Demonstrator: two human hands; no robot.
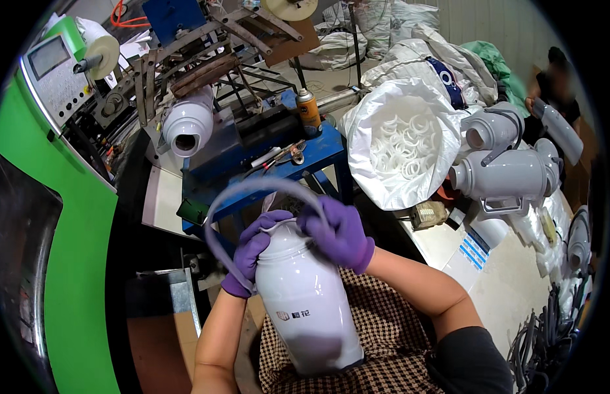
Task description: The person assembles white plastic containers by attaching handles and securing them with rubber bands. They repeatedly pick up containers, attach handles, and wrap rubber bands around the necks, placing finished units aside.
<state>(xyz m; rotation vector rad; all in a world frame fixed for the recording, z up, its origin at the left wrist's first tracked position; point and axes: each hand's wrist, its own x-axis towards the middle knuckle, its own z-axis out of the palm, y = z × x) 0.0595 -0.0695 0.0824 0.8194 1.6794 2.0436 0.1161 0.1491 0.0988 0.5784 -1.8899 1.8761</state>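
Observation:
A pale grey vacuum flask body with a spouted neck leans upright against my checked apron. From its neck a curved grey carrying handle arches up and to the left. My left hand, in a purple glove, wraps the left side of the neck, beside the handle's lower end. The right hand, gloved alike, is closed round the handle's other end at the right of the neck. Its fingers are slightly blurred, and the joint under them is hidden.
Ahead, a blue bench carries pliers and a spray can. Another flask sits in a metal rig. White rings fill a sack. Finished-looking flasks lie right, near another person. A green machine stands left.

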